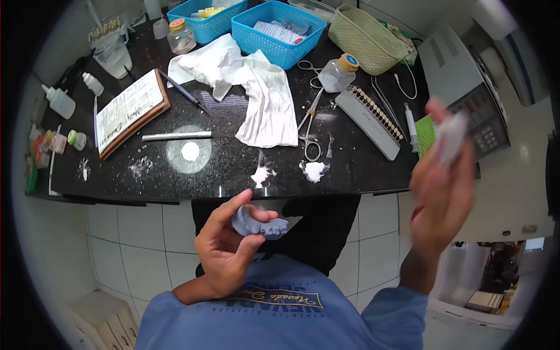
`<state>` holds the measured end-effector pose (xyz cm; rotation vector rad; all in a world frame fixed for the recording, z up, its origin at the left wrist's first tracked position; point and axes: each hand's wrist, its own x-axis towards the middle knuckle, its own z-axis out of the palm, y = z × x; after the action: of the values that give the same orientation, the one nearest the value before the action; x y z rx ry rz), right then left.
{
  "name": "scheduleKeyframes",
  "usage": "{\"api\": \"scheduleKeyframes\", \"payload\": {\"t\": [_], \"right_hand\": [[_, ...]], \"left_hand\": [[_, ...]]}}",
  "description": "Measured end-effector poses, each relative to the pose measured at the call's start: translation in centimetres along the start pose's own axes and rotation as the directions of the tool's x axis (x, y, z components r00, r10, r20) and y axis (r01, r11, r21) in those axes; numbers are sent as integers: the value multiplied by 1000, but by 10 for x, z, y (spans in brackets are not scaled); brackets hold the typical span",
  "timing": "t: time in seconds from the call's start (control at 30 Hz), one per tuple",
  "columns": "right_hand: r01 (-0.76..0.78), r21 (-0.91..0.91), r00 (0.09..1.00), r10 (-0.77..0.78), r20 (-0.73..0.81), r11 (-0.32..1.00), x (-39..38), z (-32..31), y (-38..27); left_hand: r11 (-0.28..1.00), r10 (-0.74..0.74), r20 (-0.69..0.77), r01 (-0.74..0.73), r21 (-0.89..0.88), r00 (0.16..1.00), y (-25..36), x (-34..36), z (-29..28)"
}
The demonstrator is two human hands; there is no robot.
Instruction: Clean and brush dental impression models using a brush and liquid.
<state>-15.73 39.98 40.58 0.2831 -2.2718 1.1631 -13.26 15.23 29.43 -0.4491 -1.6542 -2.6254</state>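
My left hand (223,252), in front of the counter's near edge, pinches a blue-grey dental model (259,225) between thumb and fingers. A row of tooth shapes runs along the model's right part. Off to the right, my raised right hand (438,189) is smeared by motion. Its fingers close round a small whitish thing (452,139) with a pink or red side, too blurred to name. Small heaps of white powder (315,170) lie near the counter's edge, above the model.
On the black counter (224,163) are a crumpled white cloth (265,108), a metal-handled tool (178,136), scissor-like clamps (310,125), a tooth shade guide (367,125), a lidded jar (338,73) and a notepad (131,111). Blue baskets (279,36) stand behind; a grey machine (466,87) is at right.
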Motion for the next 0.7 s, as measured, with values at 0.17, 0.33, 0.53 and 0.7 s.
{"api": "scheduleKeyframes", "payload": {"t": [0.17, 0.33, 0.53, 0.7], "right_hand": [[7, -61, 956, 11, 294, 998, -90, 1, 2], [0, 22, 923, -8, 384, 1000, -116, 21, 24], [149, -63, 920, -115, 374, 987, -127, 39, 46], [96, -96, 920, -52, 388, 991, -137, 22, 77]], "left_hand": [[901, -313, 153, 344, -265, 937, -9, -12, 12], [777, -560, 141, 576, -252, 817, -18, -18, 19], [721, -635, 187, 662, -206, 749, -32, -27, 19], [698, -662, 195, 690, -190, 724, -53, -33, 10]]}}
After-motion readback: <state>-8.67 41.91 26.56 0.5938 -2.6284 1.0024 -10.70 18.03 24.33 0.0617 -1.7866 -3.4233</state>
